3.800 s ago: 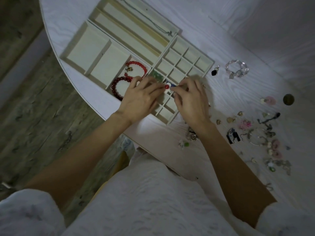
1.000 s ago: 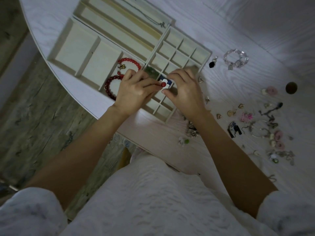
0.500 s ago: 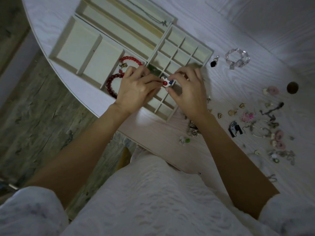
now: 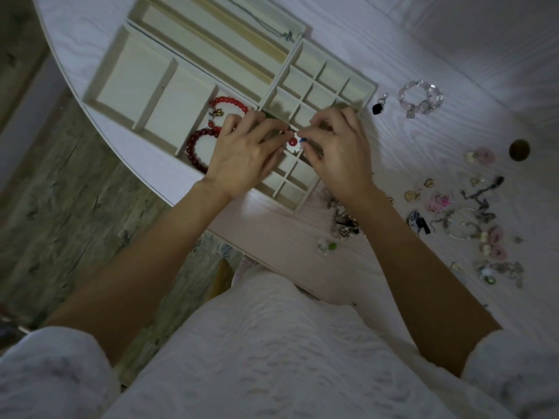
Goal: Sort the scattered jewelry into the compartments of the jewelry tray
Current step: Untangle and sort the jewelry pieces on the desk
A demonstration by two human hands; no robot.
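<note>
Pinching a small piece of jewelry (image 4: 294,144) between both hands above the grid of small compartments of the jewelry tray (image 4: 360,86): left hand (image 4: 245,155) with curled fingertips closed on its left edge, right hand (image 4: 338,149) with thumb and forefinger closed on its right edge. Showing in that piece a round red bead, a white part below it and a speck of blue toward the right fingers; impossible to tell whether it touches the tray floor or hangs just above it. Just left of the grip, partly under the left hand, lying in one square compartment: a bright red bead bracelet (image 4: 230,103) with a small gold charm, and nearer the body a dark red bead bracelet (image 4: 198,146). Beyond those, farther left, two larger plain compartments. Up and away from the grip, long narrow slots, the farthest holding a thin chain necklace (image 4: 278,31). To the right of the grip, off the tray on the white table (image 4: 453,55): a black pendant (image 4: 378,108) just beside the tray wall, then a clear crystal bracelet (image 4: 422,98). Farther right and nearer the body, scattered loose pieces (image 4: 472,219) well apart from the tray, among them pink flower shapes and a dark round disc (image 4: 519,150). Under the right wrist, a tangled cluster (image 4: 343,222) of small items
</note>
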